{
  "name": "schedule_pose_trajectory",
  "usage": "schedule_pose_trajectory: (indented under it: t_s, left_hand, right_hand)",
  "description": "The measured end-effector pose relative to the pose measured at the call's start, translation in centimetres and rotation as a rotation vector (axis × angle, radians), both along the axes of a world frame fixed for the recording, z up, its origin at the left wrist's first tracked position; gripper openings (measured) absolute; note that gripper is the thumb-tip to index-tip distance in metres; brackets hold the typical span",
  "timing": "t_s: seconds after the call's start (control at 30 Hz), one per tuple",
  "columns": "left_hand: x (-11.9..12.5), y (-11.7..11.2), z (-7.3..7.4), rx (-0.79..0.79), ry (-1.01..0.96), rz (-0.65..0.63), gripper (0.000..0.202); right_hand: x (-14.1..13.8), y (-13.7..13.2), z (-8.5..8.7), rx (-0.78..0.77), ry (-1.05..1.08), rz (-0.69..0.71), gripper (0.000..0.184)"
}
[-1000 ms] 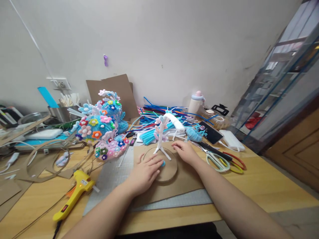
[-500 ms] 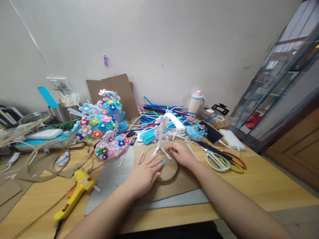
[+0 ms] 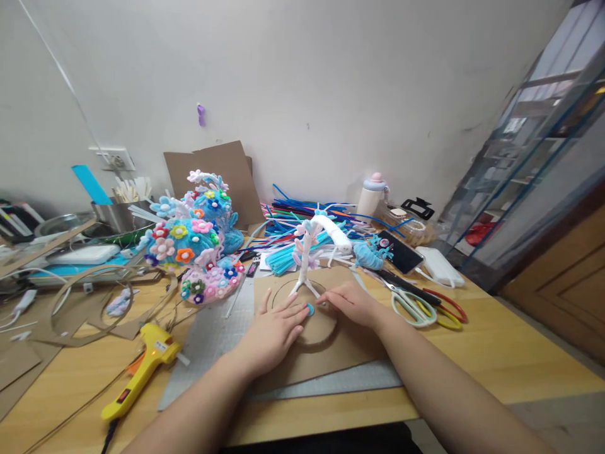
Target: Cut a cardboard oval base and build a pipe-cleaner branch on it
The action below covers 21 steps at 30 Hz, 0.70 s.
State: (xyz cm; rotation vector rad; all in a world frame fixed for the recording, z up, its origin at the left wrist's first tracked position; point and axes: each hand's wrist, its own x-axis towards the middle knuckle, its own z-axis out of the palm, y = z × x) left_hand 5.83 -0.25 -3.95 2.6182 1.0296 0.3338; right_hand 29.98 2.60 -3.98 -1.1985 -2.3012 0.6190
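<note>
A white, fuzzy pipe-cleaner stem with a curved top stands on splayed legs on a round cardboard disc. My left hand lies flat on the disc's left side, fingers spread, the fingertips beside a small blue round piece. My right hand is closed at the stem's right leg, its forefinger on the leg's end; the thumb is mostly hidden. Pink and blue pieces are attached along the stem. Under the disc is a larger cardboard sheet.
A yellow glue gun lies at left, near flower-covered pipe-cleaner work. Scissors lie at right, beside a phone and a white power bank. Pipe cleaners are heaped behind, next to a bottle.
My right hand has shifted slightly down and left, its forefinger now on the end of the stem's right leg. The left hand has stayed in place.
</note>
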Motion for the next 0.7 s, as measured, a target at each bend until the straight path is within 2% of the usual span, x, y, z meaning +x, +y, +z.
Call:
schedule_pose_trajectory:
  t_s: [0.1, 0.27, 0.47, 0.7]
  left_hand:
    - [-0.4, 0.6, 0.0, -0.004, -0.036, 0.041, 0.043]
    - [-0.9, 1.5, -0.1, 0.090, -0.066, 0.154, 0.042]
    - [-0.5, 1.1, -0.4, 0.090, -0.007, 0.125, 0.038]
    - [-0.4, 0.9, -0.1, 0.094, 0.012, 0.127, 0.038]
  right_hand:
    - [-0.2, -0.1, 0.1, -0.002, -0.115, 0.014, 0.040]
    - [-0.4, -0.1, 0.1, 0.004, -0.163, 0.035, 0.040]
    - [-0.8, -0.3, 0.5, -0.011, -0.199, 0.085, 0.041]
    - [-1.7, -0.7, 0.5, -0.083, -0.126, 0.078, 0.045]
